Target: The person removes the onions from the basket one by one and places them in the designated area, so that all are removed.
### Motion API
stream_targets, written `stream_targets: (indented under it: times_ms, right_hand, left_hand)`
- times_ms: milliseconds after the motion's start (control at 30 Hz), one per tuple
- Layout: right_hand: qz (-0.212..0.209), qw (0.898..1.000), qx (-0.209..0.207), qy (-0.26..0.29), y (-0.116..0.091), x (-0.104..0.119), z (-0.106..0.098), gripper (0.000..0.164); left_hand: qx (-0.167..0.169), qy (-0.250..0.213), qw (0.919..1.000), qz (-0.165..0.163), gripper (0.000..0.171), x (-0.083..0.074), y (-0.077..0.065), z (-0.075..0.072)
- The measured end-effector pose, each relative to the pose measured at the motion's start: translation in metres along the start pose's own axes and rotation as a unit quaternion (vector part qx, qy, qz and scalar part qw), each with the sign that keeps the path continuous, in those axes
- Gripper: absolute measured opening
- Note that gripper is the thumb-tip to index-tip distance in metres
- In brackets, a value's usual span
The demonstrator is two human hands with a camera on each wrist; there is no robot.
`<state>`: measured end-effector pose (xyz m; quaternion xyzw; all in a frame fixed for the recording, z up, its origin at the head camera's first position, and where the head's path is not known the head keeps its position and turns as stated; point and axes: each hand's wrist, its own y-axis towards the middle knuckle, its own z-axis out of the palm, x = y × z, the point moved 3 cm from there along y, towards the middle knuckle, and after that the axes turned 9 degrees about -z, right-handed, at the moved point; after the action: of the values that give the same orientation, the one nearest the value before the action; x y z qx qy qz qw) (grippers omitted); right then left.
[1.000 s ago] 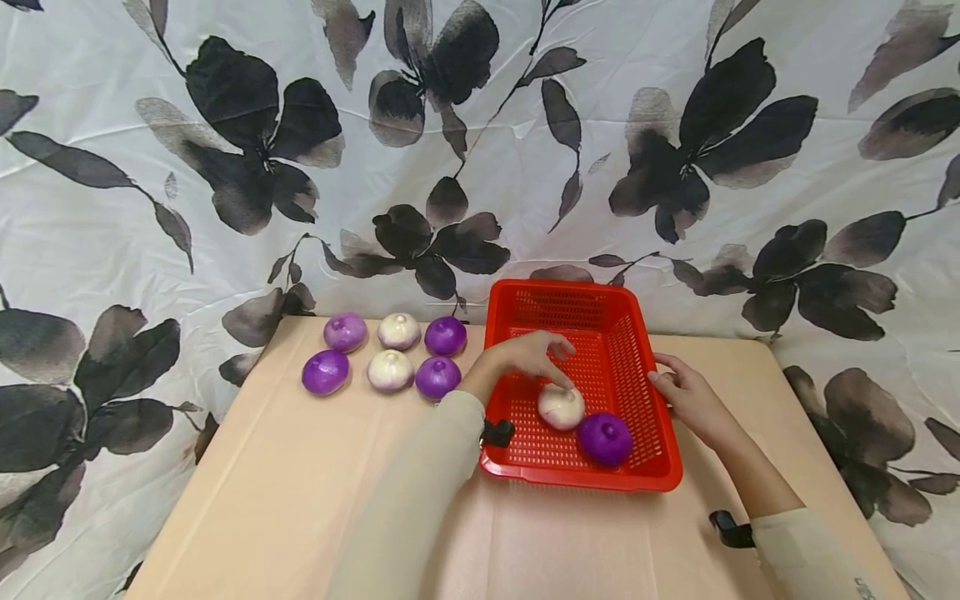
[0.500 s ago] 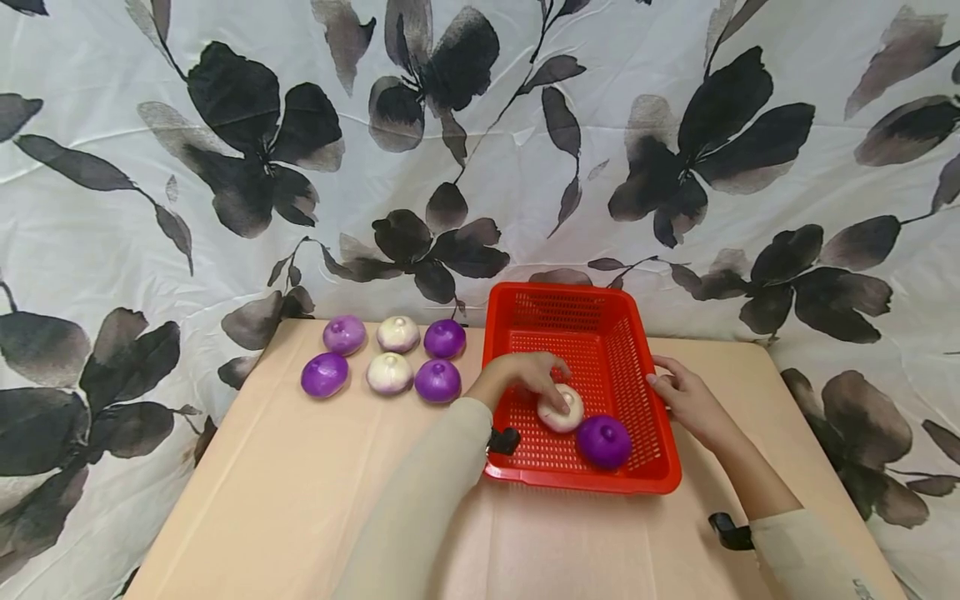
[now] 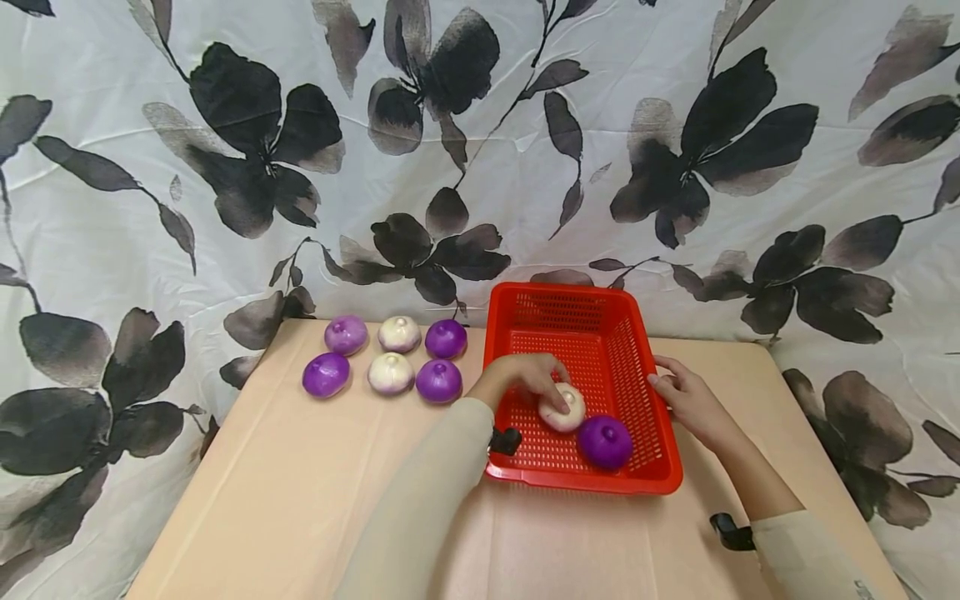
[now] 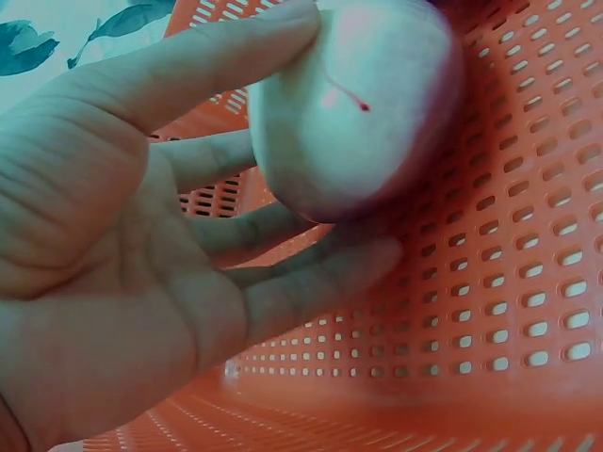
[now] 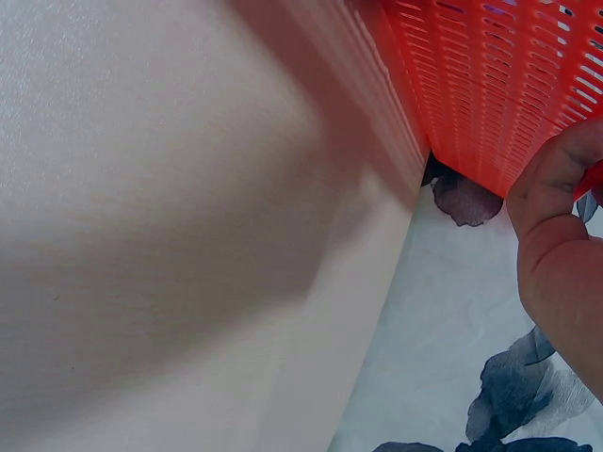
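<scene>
Inside the red basket [image 3: 525,479], my left hand [image 3: 528,375] holds a white onion [image 3: 567,410] between thumb and fingers. In the left wrist view the thumb lies over the upper side of this pale, purple-tinged onion [image 4: 367,113], with the fingers [image 4: 226,160] behind and under it. A purple onion [image 3: 604,442] sits right beside it, toward the basket's near right corner. My right hand [image 3: 686,400] grips the basket's right rim, its thumb on top of the edge; the right wrist view has this hand [image 5: 561,217] at the perforated side wall.
Left of the basket, several onions stand on the table [image 3: 315,500] in two rows: purple ones such as the far left onion [image 3: 346,335], and two white ones, including the front white onion [image 3: 390,373]. A floral cloth [image 3: 525,192] hangs behind the table's back edge.
My left hand has gone from touching the white onion's top with loose fingers to gripping it. My right hand has stayed on the basket rim.
</scene>
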<state>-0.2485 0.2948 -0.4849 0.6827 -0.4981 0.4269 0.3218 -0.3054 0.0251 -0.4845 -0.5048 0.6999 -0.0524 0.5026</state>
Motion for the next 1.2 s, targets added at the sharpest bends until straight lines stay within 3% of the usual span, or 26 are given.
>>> stream_targets:
  times_ms: [233,567,900,1200]
  right_hand:
    - [-0.004,1.000,-0.001,-0.002,-0.001,0.002,0.001,0.060]
    - [-0.002,1.000,-0.002,-0.002,-0.002,0.000,0.002,0.060]
    - [-0.007,1.000,-0.004,-0.006,-0.004,0.004,0.002,0.060]
    - [-0.006,1.000,-0.004,0.003,-0.006,0.005,0.003,0.061]
  left_hand:
    - [-0.019,-0.004,0.9995,0.027,0.052,-0.005,-0.005,-0.003]
    - [-0.087,0.042,0.9908,0.095,0.054,-0.022,-0.024,-0.013]
    - [-0.147,0.046,0.9781,0.140,0.055,-0.031,-0.062,-0.034]
    - [-0.204,0.046,0.9643,0.162,0.061,-0.012,-0.098,-0.049]
